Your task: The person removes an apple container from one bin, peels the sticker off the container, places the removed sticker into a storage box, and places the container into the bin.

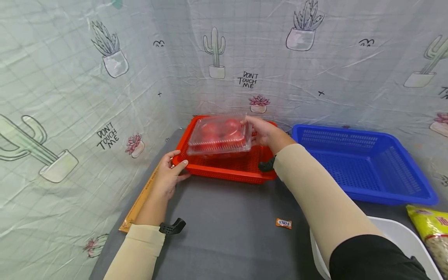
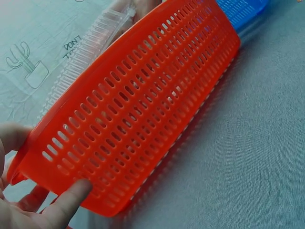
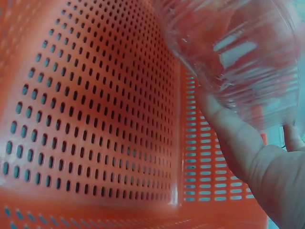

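A clear plastic clamshell box (image 1: 219, 134) is tilted over the red basket (image 1: 227, 171), with rounded red shapes showing through its lid. My right hand (image 1: 262, 134) grips the box at its right end. From the right wrist view, the thumb and fingers of the right hand (image 3: 257, 157) hold the ribbed side of the box (image 3: 238, 62) above the perforated basket floor (image 3: 95, 109). At the basket's front left corner my left hand (image 1: 168, 173) pinches the rim, its thumb on the outer wall in the left wrist view.
A blue basket (image 1: 350, 167) stands to the right, with a white bin (image 1: 395, 227) in front of it and a yellow bag (image 1: 432, 225) beside that. A small orange wrapped candy (image 1: 284, 223) lies on the grey table (image 1: 224, 233). Along the left wall lies a long orange packet (image 1: 140, 202).
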Demonstrator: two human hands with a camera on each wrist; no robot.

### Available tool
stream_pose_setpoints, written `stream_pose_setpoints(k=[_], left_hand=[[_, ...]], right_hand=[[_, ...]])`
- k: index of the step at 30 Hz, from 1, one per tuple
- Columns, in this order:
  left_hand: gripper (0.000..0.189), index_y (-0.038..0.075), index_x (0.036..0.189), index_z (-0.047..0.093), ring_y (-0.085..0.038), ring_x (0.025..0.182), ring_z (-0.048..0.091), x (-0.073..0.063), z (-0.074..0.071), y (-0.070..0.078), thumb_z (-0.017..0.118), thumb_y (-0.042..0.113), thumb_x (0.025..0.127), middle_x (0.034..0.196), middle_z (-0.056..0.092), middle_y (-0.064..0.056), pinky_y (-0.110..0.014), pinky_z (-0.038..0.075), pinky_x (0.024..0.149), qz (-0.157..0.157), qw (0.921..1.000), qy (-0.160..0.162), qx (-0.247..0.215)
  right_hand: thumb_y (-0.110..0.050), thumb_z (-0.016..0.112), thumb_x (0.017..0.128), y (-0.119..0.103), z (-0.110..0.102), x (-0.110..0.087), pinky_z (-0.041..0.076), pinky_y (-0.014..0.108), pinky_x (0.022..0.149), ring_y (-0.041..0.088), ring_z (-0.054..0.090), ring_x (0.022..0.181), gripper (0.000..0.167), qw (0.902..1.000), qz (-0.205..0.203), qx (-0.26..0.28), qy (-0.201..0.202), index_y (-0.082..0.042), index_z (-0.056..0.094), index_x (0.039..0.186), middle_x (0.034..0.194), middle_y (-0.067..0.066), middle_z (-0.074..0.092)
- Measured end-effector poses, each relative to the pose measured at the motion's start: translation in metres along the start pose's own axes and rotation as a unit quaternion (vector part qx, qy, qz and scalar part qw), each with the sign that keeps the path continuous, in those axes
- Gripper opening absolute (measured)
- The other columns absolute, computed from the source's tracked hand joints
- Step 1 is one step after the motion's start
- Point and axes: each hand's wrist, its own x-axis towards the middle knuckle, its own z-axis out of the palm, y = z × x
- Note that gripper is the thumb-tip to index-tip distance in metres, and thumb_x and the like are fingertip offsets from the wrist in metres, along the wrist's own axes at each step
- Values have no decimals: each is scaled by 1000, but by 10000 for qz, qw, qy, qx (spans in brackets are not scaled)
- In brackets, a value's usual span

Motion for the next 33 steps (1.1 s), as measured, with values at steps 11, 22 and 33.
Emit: stream_pose_setpoints(k=[11,22,33], left_hand=[[59,10,157,41,-35,131,56,2,6,-7,67,4,104,156,46,-16,-52,60,95,110,9999,119,-24],[59,11,157,41,-25,120,63,2,-2,-3,68,9,105,157,46,-15,-55,56,101,23,9998,140,108],[59,14,156,44,-18,113,64,2,-1,3,71,13,104,156,48,-14,-47,59,98,-37,9994,206,269]], right_hand=[[-35,64,102,20,-11,17,44,61,114,40,52,133,71,9995,158,238,-95,-19,29,162,153,16,46],[-43,76,99,25,-18,24,46,65,111,42,47,141,88,9991,362,217,82,-28,21,165,160,17,42],[-43,77,98,24,-18,23,44,64,112,42,43,145,91,9973,693,64,220,-23,21,167,161,17,38]])
